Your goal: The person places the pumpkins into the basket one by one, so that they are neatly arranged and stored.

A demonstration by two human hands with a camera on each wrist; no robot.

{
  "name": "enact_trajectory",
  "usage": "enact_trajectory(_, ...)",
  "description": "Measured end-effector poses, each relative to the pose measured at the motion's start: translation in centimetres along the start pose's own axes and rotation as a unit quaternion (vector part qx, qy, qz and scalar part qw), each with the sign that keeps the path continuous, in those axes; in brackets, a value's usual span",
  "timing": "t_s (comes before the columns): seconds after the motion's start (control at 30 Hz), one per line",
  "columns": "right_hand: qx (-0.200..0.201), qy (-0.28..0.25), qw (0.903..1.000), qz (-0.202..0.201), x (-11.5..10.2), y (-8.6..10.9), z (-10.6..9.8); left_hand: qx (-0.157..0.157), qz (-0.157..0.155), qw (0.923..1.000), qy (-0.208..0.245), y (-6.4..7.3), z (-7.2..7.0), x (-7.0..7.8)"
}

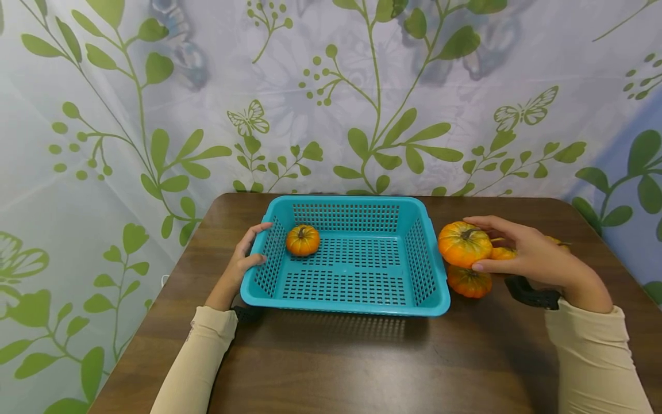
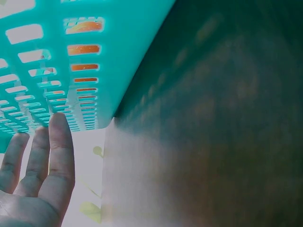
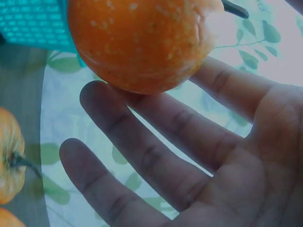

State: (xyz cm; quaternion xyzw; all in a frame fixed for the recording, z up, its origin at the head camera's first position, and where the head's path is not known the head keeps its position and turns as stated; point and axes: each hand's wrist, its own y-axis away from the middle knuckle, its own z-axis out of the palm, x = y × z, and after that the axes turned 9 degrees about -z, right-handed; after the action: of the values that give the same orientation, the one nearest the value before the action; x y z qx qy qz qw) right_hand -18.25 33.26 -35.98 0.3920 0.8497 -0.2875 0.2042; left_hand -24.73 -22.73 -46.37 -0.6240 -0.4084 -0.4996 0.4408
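A turquoise plastic basket sits on the table with one small orange pumpkin inside at its left end. My left hand holds the basket's left rim, thumb and index finger over the edge; in the left wrist view the other fingers lie against the perforated outer wall. Beside the basket's right rim, my right hand pinches a yellow-orange pumpkin between thumb and fingertips, above the table. In the right wrist view this pumpkin rests at the fingertips, its stem pointing right.
Below the held pumpkin, a darker orange pumpkin lies on the brown table. More pumpkins are partly hidden behind my right hand. A leaf-patterned curtain hangs at the table's back edge.
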Motion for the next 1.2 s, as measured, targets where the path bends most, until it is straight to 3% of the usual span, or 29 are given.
enact_trajectory(0.3,-0.01,-0.02,0.999,-0.039,-0.9,-1.6,0.6,0.002,-0.006,1.0,0.001,-0.1,0.0,0.0)
enact_trajectory(0.73,-0.047,0.008,0.9969,-0.063,-2.6,-4.2,1.0,0.003,-0.009,1.0,0.0,0.0,-0.1,-0.1)
enact_trajectory(0.87,-0.058,0.023,0.9964,-0.057,-3.0,-4.8,1.1,0.003,-0.009,1.0,-0.001,0.0,-0.1,-0.1)
enact_trajectory(1.2,-0.082,-0.002,0.9961,-0.032,-4.3,-6.4,1.7,-0.002,-0.015,0.9999,-0.007,0.1,-0.1,0.1)
